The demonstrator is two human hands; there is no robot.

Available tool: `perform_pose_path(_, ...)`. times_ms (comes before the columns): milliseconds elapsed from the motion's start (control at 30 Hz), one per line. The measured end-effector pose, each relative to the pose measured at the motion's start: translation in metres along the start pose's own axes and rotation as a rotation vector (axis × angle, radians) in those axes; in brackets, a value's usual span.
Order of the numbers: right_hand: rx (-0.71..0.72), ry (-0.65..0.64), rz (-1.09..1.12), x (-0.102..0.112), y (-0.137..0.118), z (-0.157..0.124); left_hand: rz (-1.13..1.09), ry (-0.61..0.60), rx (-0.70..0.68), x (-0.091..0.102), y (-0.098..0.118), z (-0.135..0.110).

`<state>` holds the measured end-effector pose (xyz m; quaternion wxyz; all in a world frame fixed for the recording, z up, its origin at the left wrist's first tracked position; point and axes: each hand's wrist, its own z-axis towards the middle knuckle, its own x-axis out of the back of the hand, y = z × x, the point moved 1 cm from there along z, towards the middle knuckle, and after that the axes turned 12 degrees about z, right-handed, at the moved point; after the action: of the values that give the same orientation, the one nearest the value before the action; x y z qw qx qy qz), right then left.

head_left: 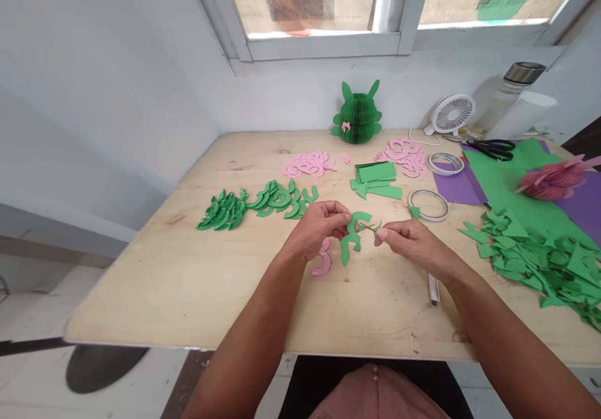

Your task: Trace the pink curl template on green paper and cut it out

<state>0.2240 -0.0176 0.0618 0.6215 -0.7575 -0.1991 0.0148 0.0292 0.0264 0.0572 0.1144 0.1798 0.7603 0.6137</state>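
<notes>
My left hand [323, 222] pinches a curved green paper cutout [355, 234] over the middle of the table. My right hand [408, 237] is closed at the cutout's right side, its thumb and fingertips on a thin, pointed green paper scrap [377, 227]. Whether that scrap is still joined to the cutout I cannot tell. Beneath my left hand lies a pink paper number-3 shape [322, 260], partly hidden by the hand. Left of my hands, green curved cutouts [277, 198] lie overlapped in a row, beside a denser green pile [221, 210].
Pink cutouts [310, 164], green paper strips [377, 178] and two tape rolls [429, 205] lie farther back. Green scraps [549, 256] cover the right side, near black scissors [491, 148]. A green honeycomb paper figure [360, 118], a small fan [452, 114] and a bottle [509, 93] stand by the wall.
</notes>
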Motion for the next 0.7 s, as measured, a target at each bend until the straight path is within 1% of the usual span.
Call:
perform_pose_path(133,0.052,0.163,0.169,0.003,0.002,0.001,-0.014,0.015,-0.019,-0.001,-0.001,0.000)
perform_pose_path(200,0.076,0.235,0.220,0.004,0.003,0.003,-0.015,-0.002,-0.027,-0.003,-0.002,0.000)
perform_pose_path(233,0.077,0.251,0.231,0.004,0.003,0.003,-0.010,-0.017,-0.032,-0.004,-0.003,0.000)
perform_pose_path(300,0.066,0.247,0.242,0.002,0.005,0.005,0.008,-0.053,-0.043,-0.008,-0.004,0.000)
perform_pose_path(467,-0.002,0.185,0.272,-0.005,0.010,0.007,0.076,-0.123,-0.042,-0.018,-0.006,-0.002)
perform_pose_path(567,0.009,0.198,0.266,-0.007,0.010,0.008,0.106,-0.142,-0.054,-0.023,-0.007,-0.003)
perform_pose_path(633,0.020,0.239,0.261,-0.007,0.010,0.008,0.148,-0.069,-0.107,-0.024,-0.006,-0.003)
perform_pose_path(700,0.019,0.288,0.261,-0.007,0.010,0.009,0.239,0.072,-0.218,-0.025,-0.005,-0.004)
